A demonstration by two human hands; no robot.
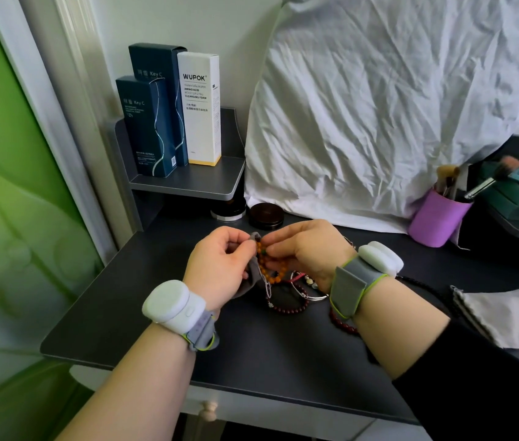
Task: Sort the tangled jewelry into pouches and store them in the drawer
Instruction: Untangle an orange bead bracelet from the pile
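Note:
My left hand (220,265) pinches the mouth of a small grey pouch (252,278) above the dark desk (156,297). My right hand (306,249) grips an orange bead bracelet (271,268) right at the pouch opening; its loop hangs between both hands. Below them on the desk lie a dark red bead bracelet (290,308), a silver bangle (309,296) and a thin pink-and-white strand (299,276), tangled together. More dark red beads (342,324) show under my right wrist. A second grey pouch (503,316) lies flat at the right. The drawer knob (209,410) sits below the desk's front edge.
Three tall cosmetic boxes (172,113) stand on a raised shelf at the back left. Two round jars (266,216) sit behind my hands. A white cloth (379,106) covers something at the back. A purple brush cup (439,218) stands at the right, a black braided cord (427,288) beside my forearm.

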